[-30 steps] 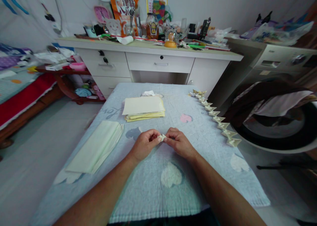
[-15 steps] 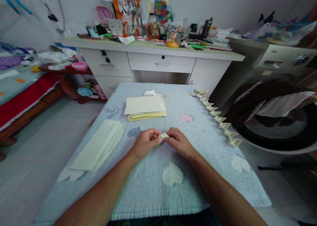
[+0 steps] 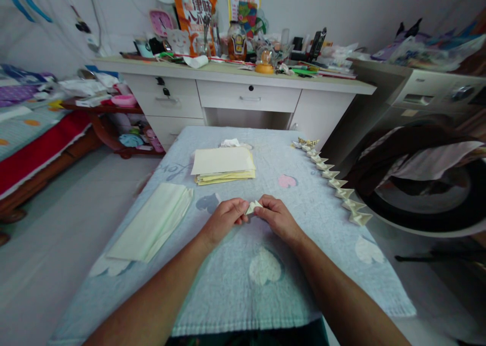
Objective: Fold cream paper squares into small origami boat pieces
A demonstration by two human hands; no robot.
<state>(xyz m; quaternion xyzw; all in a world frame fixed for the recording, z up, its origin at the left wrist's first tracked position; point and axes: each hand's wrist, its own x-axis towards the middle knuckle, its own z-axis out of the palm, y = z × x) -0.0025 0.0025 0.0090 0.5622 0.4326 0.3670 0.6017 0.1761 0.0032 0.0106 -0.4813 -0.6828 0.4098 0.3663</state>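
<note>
- Two bare forearms reach in from the near edge over a table covered by a pale blue cloth (image 3: 235, 300) printed with faded hearts.
- The left hand (image 3: 224, 220) is curled, its thumb and fingertips pinched on the left end of a small folded paper piece (image 3: 252, 207).
- The right hand (image 3: 277, 218) is curled the same way and pinches the right end of that piece, so the paper sits between the two hands, just above the cloth near the middle of the table.
- To the left of the hands lies a pale green folded sheet (image 3: 152, 223), flat on the cloth and well apart from them.
- Beyond the hands rests a stack of cream and yellow paper (image 3: 223, 165), with a crumpled white scrap (image 3: 230, 143) just behind it.
- Along the right edge of the table runs a row of small folded paper shapes (image 3: 334, 181), one after another, from near the far corner toward the person.
- Past the table stands a white desk (image 3: 246, 95) with drawers, its top crowded with bottles, jars and packets.
- At far left is a bed with a red cover (image 3: 30, 154); at right, a washing machine (image 3: 425, 148) draped with cloth.
</note>
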